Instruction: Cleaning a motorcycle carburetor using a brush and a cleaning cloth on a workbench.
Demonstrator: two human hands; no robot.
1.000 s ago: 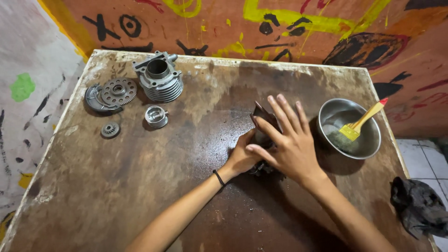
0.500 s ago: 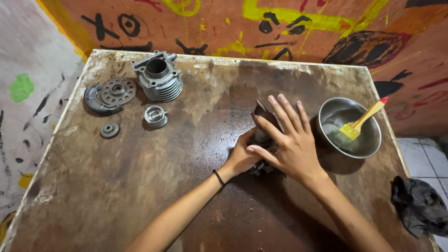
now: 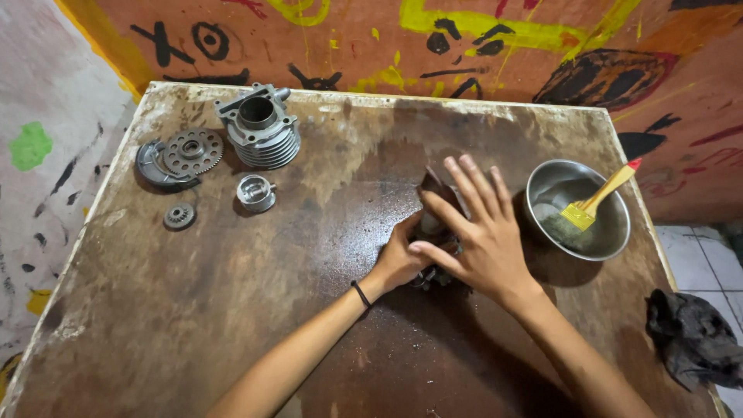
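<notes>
A stained brown bench [image 3: 193, 310] is shown from above. At centre right of the frame, a dark metal part [image 3: 435, 193] lies on the bench and is largely covered by both hands; its shape cannot be told. The left hand [image 3: 402, 259] is curled against the part's lower left side, with a dark band [image 3: 361, 294] worn at the wrist; whether it is closed around the part cannot be told. The right hand [image 3: 476, 236] is laid flat over the part from the right, its fingers spread and extended toward the upper left, so that it presses rather than grips.

Just right of the hands, a steel bowl [image 3: 611, 240] is seen, with a yellow brush [image 3: 592, 205] resting in it, handle toward the upper right. At the upper left, a finned cylinder [image 3: 259, 131], a toothed disc [image 3: 192, 151] on a curved dark piece [image 3: 151, 170], a small round part [image 3: 255, 192] and a small gear [image 3: 179, 216] are set out, well apart from the hands. A dark rag [image 3: 693, 340] lies at the lower right edge.
</notes>
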